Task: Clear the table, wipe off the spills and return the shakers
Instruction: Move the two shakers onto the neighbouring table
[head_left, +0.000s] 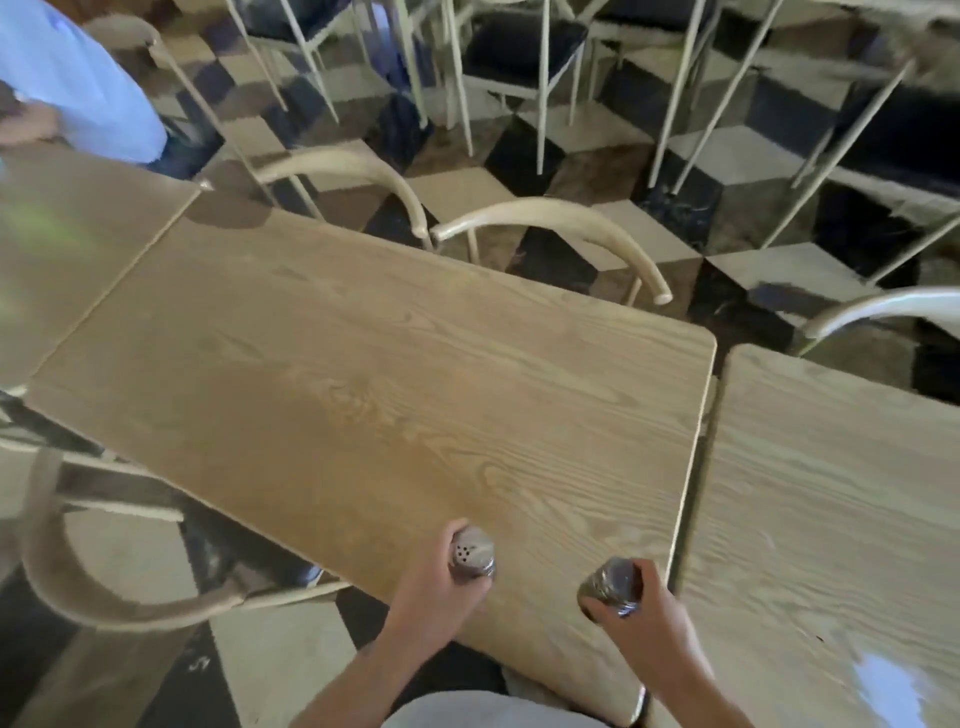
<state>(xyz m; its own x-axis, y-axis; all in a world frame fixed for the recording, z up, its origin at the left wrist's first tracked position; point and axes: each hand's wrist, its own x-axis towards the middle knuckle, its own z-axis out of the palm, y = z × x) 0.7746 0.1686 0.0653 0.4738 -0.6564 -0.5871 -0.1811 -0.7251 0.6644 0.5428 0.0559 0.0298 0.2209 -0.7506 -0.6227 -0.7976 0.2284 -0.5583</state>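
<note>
The left hand (434, 587) curls its fingers round a small glass shaker with a domed, perforated metal cap (471, 557), the dark holes in the cap facing up toward the camera. The right hand (641, 605) grips a second small glass shaker with dark contents (613, 586), thumb on its near side and fingers wrapped over the far side; its cap is too blurred to make out. Both shakers are at the near end of the rectangular light-wood table with pronounced grain and rounded corners (363, 374), and whether their bases touch the wood cannot be told. The two shakers are near each other, with a bare strip of tabletop between them.

Ahead of both hands the tabletop stretches away, matte and streaked with long wavy grain lines. Just right of the right hand, across a narrow dark gap, lies a second table of paler wood grain (831, 493) with a glossy reflection near its close edge. Beyond the far edge of the table stand two chairs with curved, smooth, cream-coloured bentwood backs (550, 218). Left of the left hand, lower down, another curved wooden chair back (104, 597) loops beside the table edge. The floor (623, 156) is a tiled pattern of black, tan and white blocks. At the far left, a person in a light blue shirt (67, 78) stands by a third table.
</note>
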